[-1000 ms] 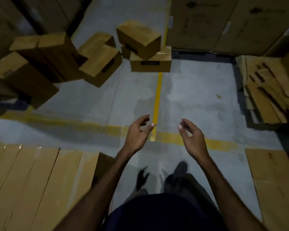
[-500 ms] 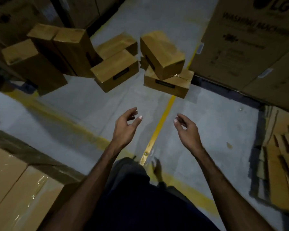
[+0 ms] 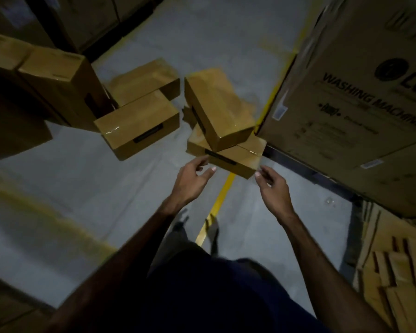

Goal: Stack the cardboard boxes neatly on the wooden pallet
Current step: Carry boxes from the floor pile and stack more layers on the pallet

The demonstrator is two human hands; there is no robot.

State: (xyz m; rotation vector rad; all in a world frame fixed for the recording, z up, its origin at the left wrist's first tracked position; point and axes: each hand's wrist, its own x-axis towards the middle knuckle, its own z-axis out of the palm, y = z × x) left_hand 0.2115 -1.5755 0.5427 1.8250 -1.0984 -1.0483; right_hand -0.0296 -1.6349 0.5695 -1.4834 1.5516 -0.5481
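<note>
A small brown cardboard box (image 3: pixel 228 157) lies flat on the grey concrete floor (image 3: pixel 82 179), at the far end of a yellow floor line (image 3: pixel 220 203). A second brown cardboard box (image 3: pixel 216 109) sits on top of it, turned crooked and tipped. Both hands reach toward the lower box. The left hand (image 3: pixel 190 181) is at its near left corner, fingers (image 3: pixel 202 162) spread and loose, holding nothing. The right hand (image 3: pixel 274 186) is just beside its near right corner, also loose and empty. To the left lie two more brown boxes (image 3: pixel 139 123), one resting against the other, and taller brown boxes (image 3: pixel 53 75) stand further left. A big washing machine carton (image 3: pixel 360 109) stands just beside the pair on the right. Flat cardboard sheets (image 3: pixel 394 267) lie at the lower right.
</note>
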